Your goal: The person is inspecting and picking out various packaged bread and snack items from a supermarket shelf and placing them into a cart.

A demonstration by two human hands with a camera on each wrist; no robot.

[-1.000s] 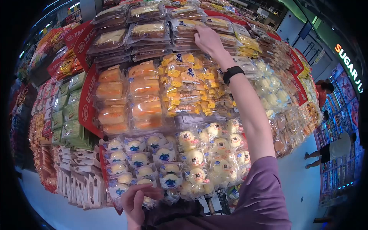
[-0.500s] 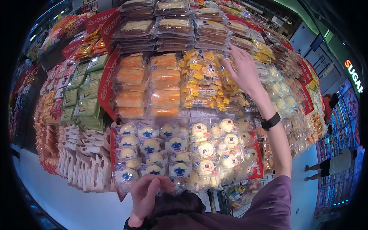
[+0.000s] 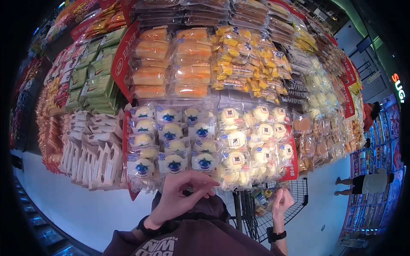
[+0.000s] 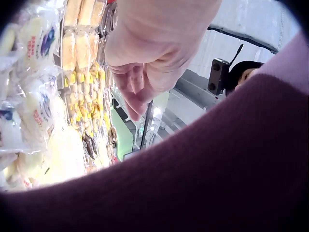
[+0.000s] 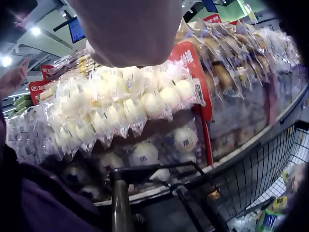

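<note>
My left hand is in front of the lower tray, close to the wrapped round cakes with blueberry prints. Its fingers are loosely bent, thumb near the fingertips, and nothing shows between them. To the right, my right hand is held over the shopping cart, its fingers curled in and no item visible in it. In the right wrist view the heel of that hand covers its fingers, with wrapped pale round cakes behind.
Behind are packaged orange-topped breads, yellow snack packets and stacked brown cakes. Green packets and white packets fill the left side. Red signs divide the display. A person stands far right.
My right hand has left the upper shelf of stacked cakes and come down to the cart, fingers now curled. The left hand has shifted right. The view has tilted down.
</note>
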